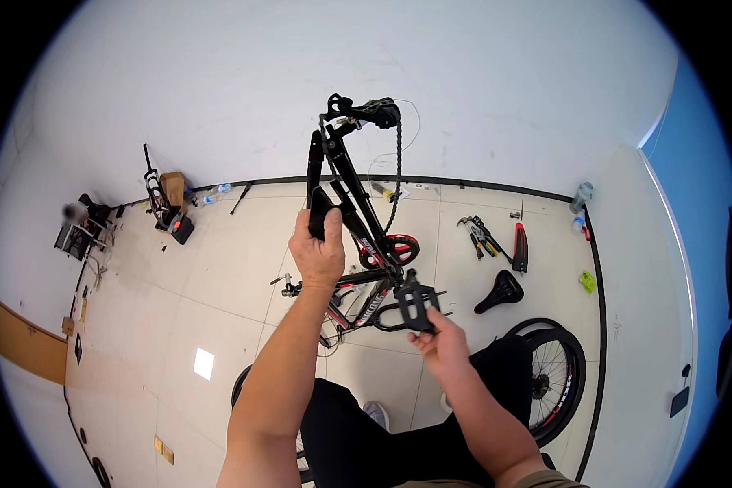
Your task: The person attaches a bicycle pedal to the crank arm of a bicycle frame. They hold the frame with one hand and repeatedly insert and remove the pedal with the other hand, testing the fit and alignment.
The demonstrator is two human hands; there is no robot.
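Black bicycle frame point(371, 246) with red accents, tilted, centre of view above pale tiled floor point(154, 325); chain point(399, 150) hanging at its upper right. Left hand point(317, 255) wrapped firmly around frame's upper part. Right hand point(445, 342) pinching near edge of black pedal point(419, 307), thumb against fingers. Farther right, on floor: pliers point(481, 239), black saddle point(500, 293), spoked wheel point(576, 366).

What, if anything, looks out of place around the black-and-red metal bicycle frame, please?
The black metal chain hangs slack from the tilted frame, and a thin pale cable loops free beside it. The black pear-shaped saddle lies detached on the pale tiled floor. Such loose parts look odd, but no spill shows.
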